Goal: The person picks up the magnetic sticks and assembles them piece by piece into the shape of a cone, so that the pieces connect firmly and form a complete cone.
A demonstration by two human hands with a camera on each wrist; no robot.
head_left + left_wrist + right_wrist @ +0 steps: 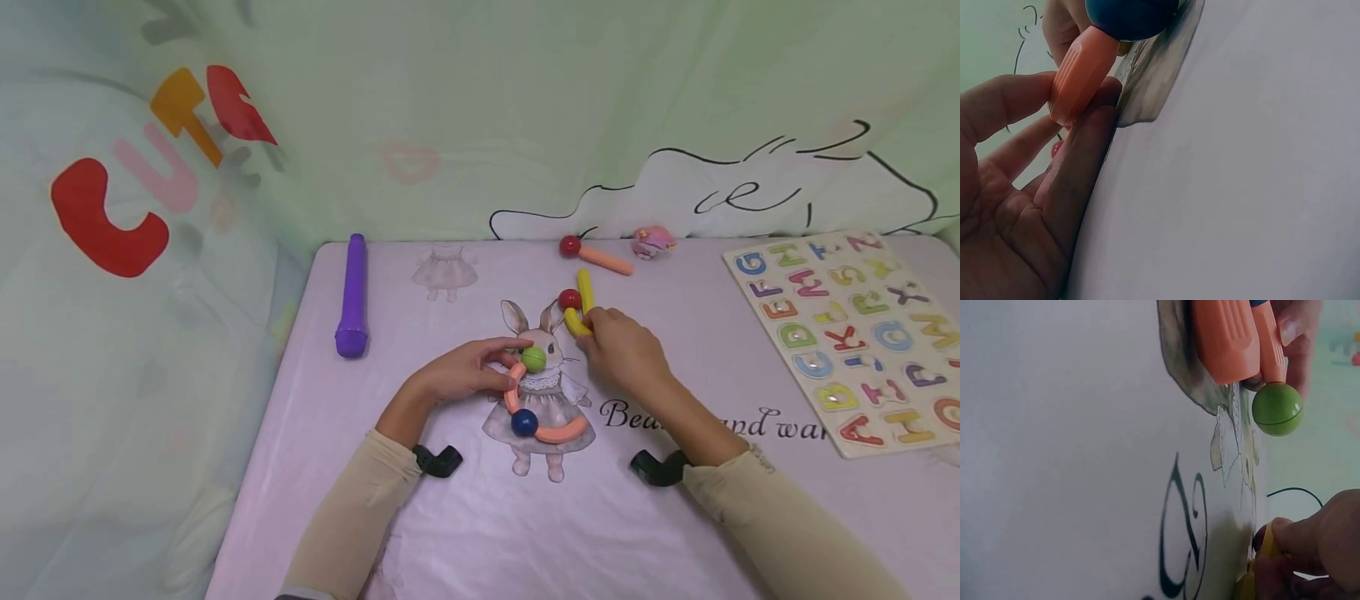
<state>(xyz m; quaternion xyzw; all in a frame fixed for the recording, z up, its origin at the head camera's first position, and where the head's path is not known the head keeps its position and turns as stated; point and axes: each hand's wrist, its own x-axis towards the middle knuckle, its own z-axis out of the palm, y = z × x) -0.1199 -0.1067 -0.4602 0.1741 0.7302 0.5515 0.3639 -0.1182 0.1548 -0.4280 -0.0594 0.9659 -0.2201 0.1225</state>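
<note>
My left hand (467, 371) pinches a curved orange rod (513, 393) between thumb and fingers. A green ball (533, 359) caps that rod's far end, and a blue ball (524, 422) joins its near end to a second curved orange rod (562, 432). To the right, my right hand (628, 348) pinches a curved yellow rod (575, 322), which meets a red ball (569, 299). Alongside stands out a straight yellow rod (586, 288), its lower end hidden by the right fingers. In the left wrist view, thumb and fingers lie on either side of the orange rod (1082, 75).
A purple stick (355, 300) lies at the back left. Near the back edge are another red ball (570, 246) with a straight orange rod (606, 261) and a small pink item (653, 241). On the right lies an alphabet puzzle board (783, 325). Fabric hangs behind and left.
</note>
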